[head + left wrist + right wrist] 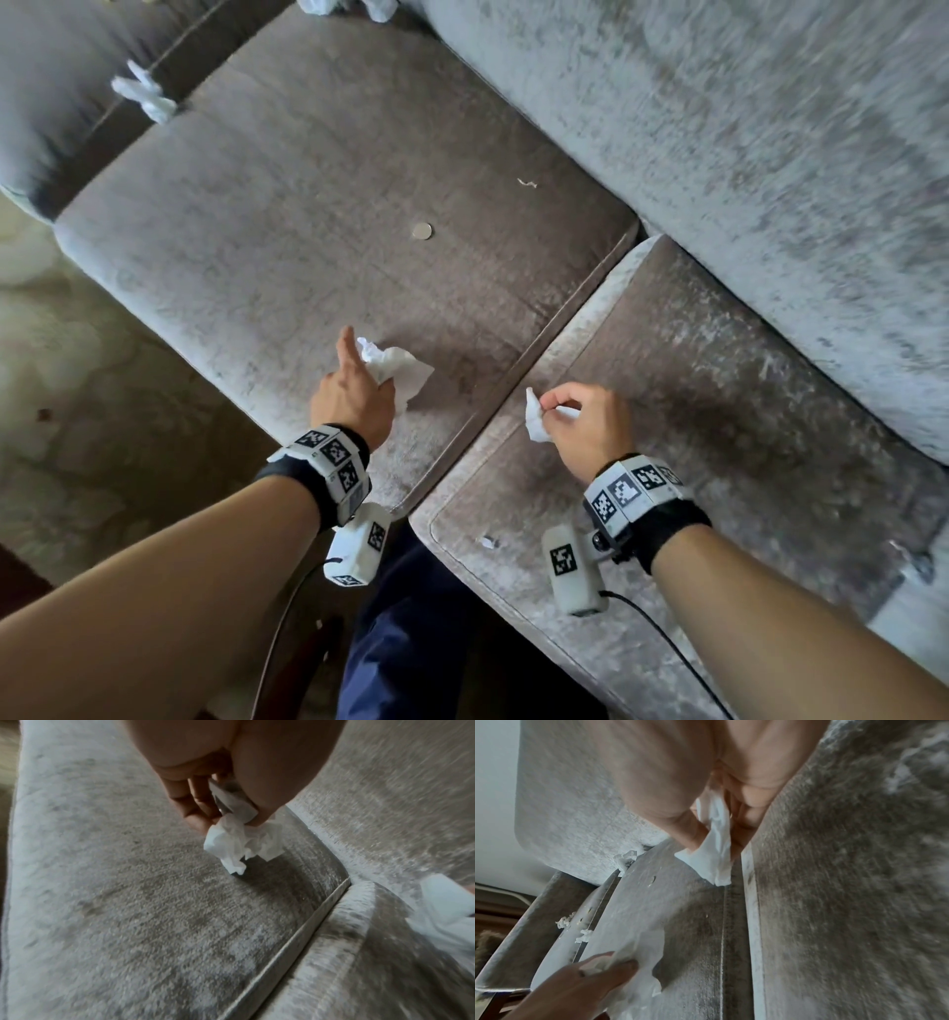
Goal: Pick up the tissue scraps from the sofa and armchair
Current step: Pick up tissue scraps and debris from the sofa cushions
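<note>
My left hand [359,380] grips a crumpled white tissue [395,367] just above the left seat cushion [318,216]; the left wrist view shows that tissue [241,841] pinched at my fingertips. My right hand [580,416] pinches a smaller tissue scrap [536,424] over the right cushion [719,411], near the seam; the right wrist view shows this scrap [714,850] hanging between thumb and fingers. More scraps lie at the far left gap [144,95], at the back top [377,7], and a tiny bit [488,542] sits near the right cushion's front edge.
A round coin-like disc [421,231] and a small thread-like crumb [527,182] lie on the left cushion. The grey backrest [744,128] runs along the right. Pale floor [61,370] lies to the left, and my dark-trousered leg [405,642] stands between the cushions' fronts.
</note>
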### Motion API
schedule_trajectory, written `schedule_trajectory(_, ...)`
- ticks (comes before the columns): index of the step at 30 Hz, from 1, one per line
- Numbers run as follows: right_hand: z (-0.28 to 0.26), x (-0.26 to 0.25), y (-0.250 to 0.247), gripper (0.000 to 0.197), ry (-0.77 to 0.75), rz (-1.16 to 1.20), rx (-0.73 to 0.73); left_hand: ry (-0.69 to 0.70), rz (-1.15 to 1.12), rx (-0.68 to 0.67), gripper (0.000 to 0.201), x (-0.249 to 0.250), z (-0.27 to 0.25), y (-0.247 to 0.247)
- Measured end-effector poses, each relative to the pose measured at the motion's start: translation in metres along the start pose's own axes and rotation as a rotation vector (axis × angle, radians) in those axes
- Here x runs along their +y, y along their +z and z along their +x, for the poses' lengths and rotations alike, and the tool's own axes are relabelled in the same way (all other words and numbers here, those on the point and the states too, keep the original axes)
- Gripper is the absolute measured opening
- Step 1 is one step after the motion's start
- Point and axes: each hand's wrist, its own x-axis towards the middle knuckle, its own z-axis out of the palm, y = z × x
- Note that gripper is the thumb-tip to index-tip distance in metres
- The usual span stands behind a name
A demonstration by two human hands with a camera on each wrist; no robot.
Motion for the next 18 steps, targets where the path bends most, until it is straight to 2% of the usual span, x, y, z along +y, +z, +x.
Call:
schedule_trajectory(2, 0.004, 0.000, 0.002, 0.020, 0.015, -0.014, 0.003, -0.030, 0.041, -0.026, 0.070, -0.001, 0.010, 0.005)
schedule_trajectory(6, 0.007, -0.005, 0.006, 0.014, 0.034, -0.060, 0.001, -0.046, 0.076, -0.028, 0.039, 0.000, 0.016, 0.009)
schedule_trajectory(8, 0.007, -0.007, 0.009, 0.014, 0.037, -0.083, 0.003, -0.032, 0.120, -0.041, 0.031, 0.001, 0.018, 0.005)
schedule_trajectory(13, -0.001, -0.011, 0.016, 0.010, 0.025, -0.050, 0.012, -0.011, 0.202, -0.064, 0.024, -0.003, 0.023, -0.005)
schedule_trajectory(18, -0.033, -0.001, 0.023, 0.007, -0.071, -0.050, -0.085, 0.021, 0.219, -0.062, 0.026, -0.002, 0.003, -0.014)
